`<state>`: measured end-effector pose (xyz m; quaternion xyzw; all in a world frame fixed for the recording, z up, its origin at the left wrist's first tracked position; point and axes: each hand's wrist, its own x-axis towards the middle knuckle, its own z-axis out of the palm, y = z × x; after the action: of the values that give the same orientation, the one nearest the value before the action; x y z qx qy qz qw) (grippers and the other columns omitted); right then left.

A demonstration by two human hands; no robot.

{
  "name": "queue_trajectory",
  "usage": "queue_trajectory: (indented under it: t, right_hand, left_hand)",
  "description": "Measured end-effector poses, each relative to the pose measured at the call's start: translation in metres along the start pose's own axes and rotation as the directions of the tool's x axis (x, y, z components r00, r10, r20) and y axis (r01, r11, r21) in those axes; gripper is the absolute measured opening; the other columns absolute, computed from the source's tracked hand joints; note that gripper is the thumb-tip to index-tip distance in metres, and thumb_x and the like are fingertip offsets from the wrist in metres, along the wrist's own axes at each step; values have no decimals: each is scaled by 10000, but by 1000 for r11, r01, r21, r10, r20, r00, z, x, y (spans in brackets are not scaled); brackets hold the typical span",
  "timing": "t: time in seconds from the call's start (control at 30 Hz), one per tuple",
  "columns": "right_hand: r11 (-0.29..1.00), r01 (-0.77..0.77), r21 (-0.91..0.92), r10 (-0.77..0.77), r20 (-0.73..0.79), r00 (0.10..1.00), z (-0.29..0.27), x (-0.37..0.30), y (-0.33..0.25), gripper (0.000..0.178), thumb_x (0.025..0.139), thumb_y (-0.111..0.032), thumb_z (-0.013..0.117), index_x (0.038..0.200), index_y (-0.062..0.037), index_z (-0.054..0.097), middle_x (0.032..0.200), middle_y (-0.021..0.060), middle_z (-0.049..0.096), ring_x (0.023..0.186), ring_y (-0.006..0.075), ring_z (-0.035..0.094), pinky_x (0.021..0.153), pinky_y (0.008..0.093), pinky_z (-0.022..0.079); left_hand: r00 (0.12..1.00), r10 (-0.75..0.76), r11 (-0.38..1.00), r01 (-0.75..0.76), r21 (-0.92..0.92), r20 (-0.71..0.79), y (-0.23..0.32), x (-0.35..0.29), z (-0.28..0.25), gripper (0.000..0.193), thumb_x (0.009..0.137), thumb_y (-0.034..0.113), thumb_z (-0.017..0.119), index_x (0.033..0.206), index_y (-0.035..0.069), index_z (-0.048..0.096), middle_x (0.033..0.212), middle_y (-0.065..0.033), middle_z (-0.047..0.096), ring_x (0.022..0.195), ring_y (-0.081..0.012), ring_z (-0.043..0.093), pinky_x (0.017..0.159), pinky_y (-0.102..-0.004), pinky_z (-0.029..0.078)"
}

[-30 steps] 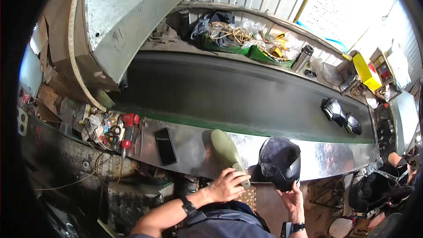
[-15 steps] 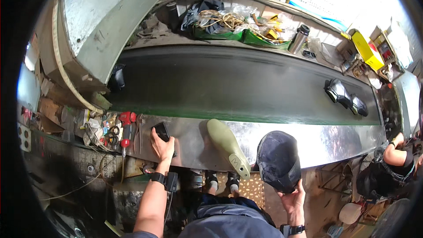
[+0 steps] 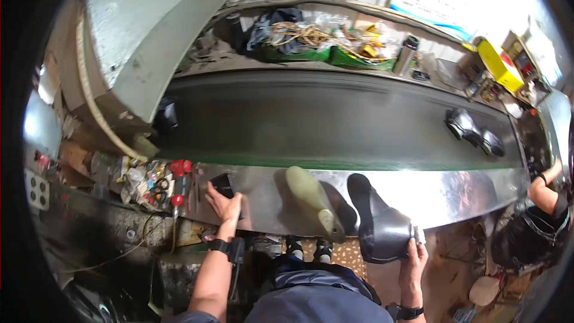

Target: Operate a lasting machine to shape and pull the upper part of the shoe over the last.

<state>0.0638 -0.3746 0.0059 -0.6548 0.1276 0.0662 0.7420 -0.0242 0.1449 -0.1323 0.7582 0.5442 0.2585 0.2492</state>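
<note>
My right hand [image 3: 411,262] is closed on the upper edge of a black boot [image 3: 379,233], which lies tilted with its dark sole turned to the far side. A small pale patch shows by the fingertips. Left of the boot, an olive-green shoe last [image 3: 311,196] rests on the metal ledge [image 3: 269,206], its heel end over the near edge. My left hand [image 3: 226,206] grips a flat black phone [image 3: 222,184] above the ledge, further left; the palm hides part of it.
Beyond the ledge runs a dark conveyor belt [image 3: 299,119], with black shoes [image 3: 463,125] at its right and a black item [image 3: 166,115] under the hood [image 3: 161,48]. A red heat gun [image 3: 179,168] and scissors [image 3: 160,186] lie left. Another person's arm [image 3: 543,194] shows at far right.
My right hand has turned the boot over, from its opening facing up to its side and sole showing. My left hand still has the phone. The view has shifted slightly.
</note>
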Motion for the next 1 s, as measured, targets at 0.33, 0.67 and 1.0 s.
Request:
queue_trajectory:
  t: [0.33,0.67,1.0]
  right_hand:
    - [996,-85,39,86,-28,996,23,9,-3,373,995,-271,686,1244,2,632,1103,88,683,1004,186,667,847,362,570]
    - [997,-73,20,74,-62,995,38,13,-14,340,1015,-260,672,1241,-8,637,1094,73,688,983,177,680,808,350,585]
    - [913,267,-307,-202,228,952,44,6,-46,309,916,-89,766,1195,21,690,965,20,700,852,96,624,768,272,509]
  left_hand:
    - [990,-89,996,89,-1,-110,9,-8,-3,1123,701,230,894,1570,-32,232,1511,-322,388,1413,-480,376,1210,-537,314]
    - [992,-85,996,86,-1,-89,12,-6,-4,1089,679,193,868,1559,-6,258,1408,-310,441,1313,-482,448,1133,-543,387]
    - [870,17,865,235,-444,493,110,-54,-5,609,907,275,809,1390,12,548,1229,-134,692,1169,-250,642,1057,-387,482]
